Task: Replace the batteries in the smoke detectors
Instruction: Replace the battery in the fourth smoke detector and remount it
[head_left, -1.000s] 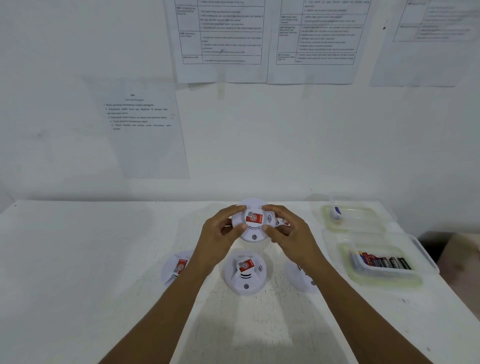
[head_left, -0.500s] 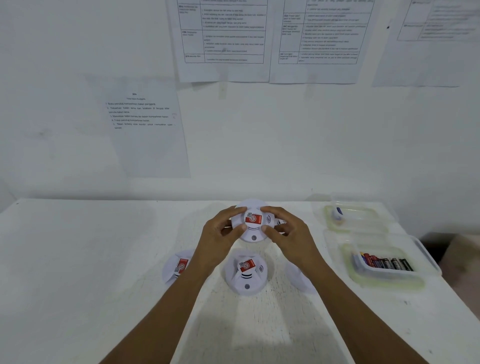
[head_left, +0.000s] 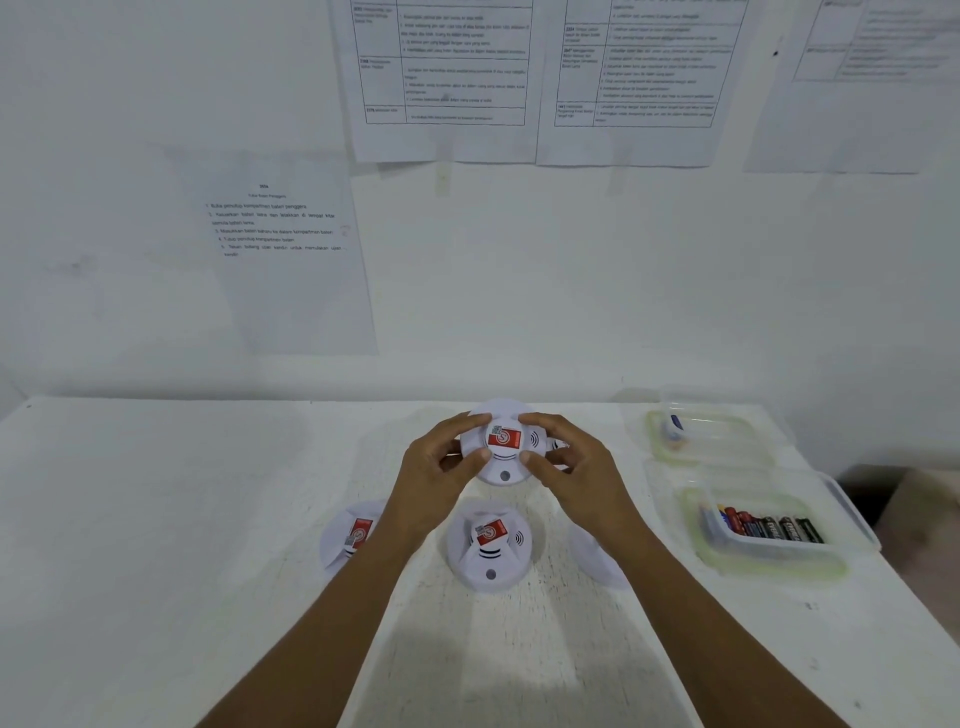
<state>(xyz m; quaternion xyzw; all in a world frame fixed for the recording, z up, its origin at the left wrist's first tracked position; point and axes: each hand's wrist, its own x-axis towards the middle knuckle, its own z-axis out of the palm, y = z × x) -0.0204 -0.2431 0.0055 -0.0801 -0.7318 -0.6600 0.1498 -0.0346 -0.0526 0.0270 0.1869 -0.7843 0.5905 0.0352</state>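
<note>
Smoke detectors on white table. Near row: centre unit; left unit, partly under left forearm; right unit, mostly hidden by right forearm. Level w/ these at right, batteries lie in clear tub. Behind the row, fourth unit is gripped by left hand and right hand, fingertips curled on rim, thumbs on front. 2nd tub lies beyond. Risk: fingertip-only hold may slip if cover sticks, dropping it onto centre unit.

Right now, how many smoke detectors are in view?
4: held detector, centre detector, left detector, right detector, the last two partly hidden. A fifth may hide behind the right hand.
</note>
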